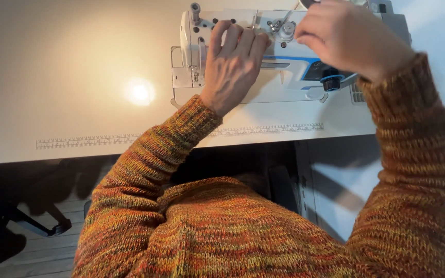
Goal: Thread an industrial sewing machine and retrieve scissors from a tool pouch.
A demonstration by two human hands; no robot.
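A white sewing machine [289, 67] with a blue stripe stands at the far middle of a white table [68, 77]. My left hand [231, 67] rests on the machine's top arm, fingers spread over the thread guides. My right hand [348, 38] hovers above the machine's right part, fingers curled near a round metal tension knob [286, 31]; whether it pinches a thread I cannot tell. Both arms wear orange knitted sleeves.
A printed ruler strip [104, 140] runs along the table's near edge. A bright light reflection [140, 92] lies left of the machine. Below the table edge are a dark chair base [42, 224] and wooden floor.
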